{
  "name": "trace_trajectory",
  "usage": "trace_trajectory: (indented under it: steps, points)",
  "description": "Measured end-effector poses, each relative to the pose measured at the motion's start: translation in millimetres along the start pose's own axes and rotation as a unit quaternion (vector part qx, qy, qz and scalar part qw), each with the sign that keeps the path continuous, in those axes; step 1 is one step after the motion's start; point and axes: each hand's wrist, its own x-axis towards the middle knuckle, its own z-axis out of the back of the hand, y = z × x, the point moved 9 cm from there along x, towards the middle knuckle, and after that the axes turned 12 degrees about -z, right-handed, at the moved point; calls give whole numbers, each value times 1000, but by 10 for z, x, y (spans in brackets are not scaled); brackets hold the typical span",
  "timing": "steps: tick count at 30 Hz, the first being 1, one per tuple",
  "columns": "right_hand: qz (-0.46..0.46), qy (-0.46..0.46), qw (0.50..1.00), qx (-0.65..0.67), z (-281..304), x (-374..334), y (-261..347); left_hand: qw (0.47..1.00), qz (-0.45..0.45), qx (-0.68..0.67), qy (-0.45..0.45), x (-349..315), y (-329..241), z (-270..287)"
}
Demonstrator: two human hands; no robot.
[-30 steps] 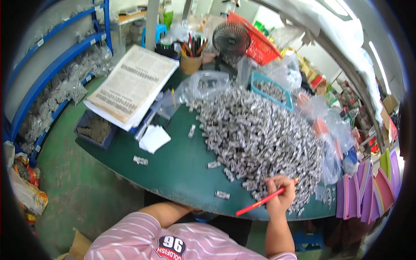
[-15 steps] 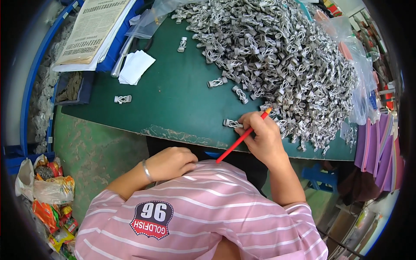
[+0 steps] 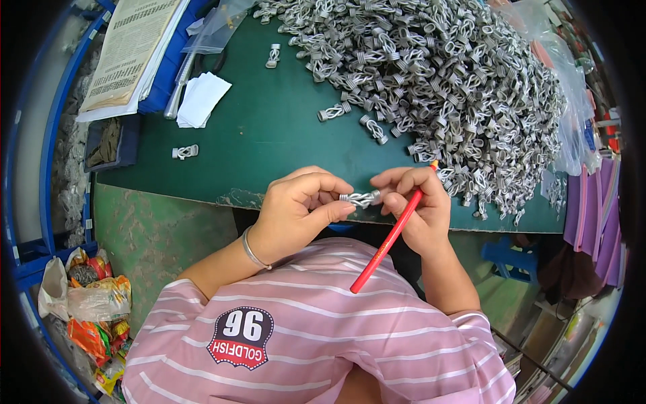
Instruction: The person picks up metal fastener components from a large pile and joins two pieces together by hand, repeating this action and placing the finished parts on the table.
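Observation:
Between my two hands is a small grey metal fitting [image 3: 363, 198] with ribbed ring ends and open twisted bars. The thumb and fingers of my left hand [image 3: 296, 207] pinch its left end. My right hand [image 3: 427, 214] is closed round a red pencil [image 3: 387, 248], which slants down toward my shirt, and its fingertips are at the fitting's right end. A large pile of similar grey fittings [image 3: 431, 81] lies just beyond my right hand. A few single ones lie apart, such as a loose fitting [image 3: 186, 151] at the left and another fitting [image 3: 373, 130] near the pile.
The green tabletop [image 3: 256, 135] has a worn front edge close to my hands. White paper slips [image 3: 204, 99] and a blue tray with printed sheets [image 3: 134, 50] are at the left. Plastic bags [image 3: 572, 101] stand right of the pile, and a blue stool [image 3: 510, 259] is below.
My right hand has lifted a fitting from the table edge and drawn it back slightly. My left hand has risen from my lap and taken hold of the fitting's left end.

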Motion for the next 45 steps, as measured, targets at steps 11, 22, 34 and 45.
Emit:
trace_trajectory:
  steps: [11, 22, 34, 45]
  points:
    - [202, -65, 975, -63, 10, -187, 171, 989, -123, -51, -72, 42, -218, -37]
    - [261, -148, 903, -306, -61, 63, 581, 836, 179, -511, -85, -39, 285, -87]
    - [210, -43, 934, -287, -200, 193, 354, 951, 151, -243, -112, 2, 257, 61]
    - [45, 16, 991, 127, -103, 105, -85, 992, -107, 30, -62, 84, -217, 57]
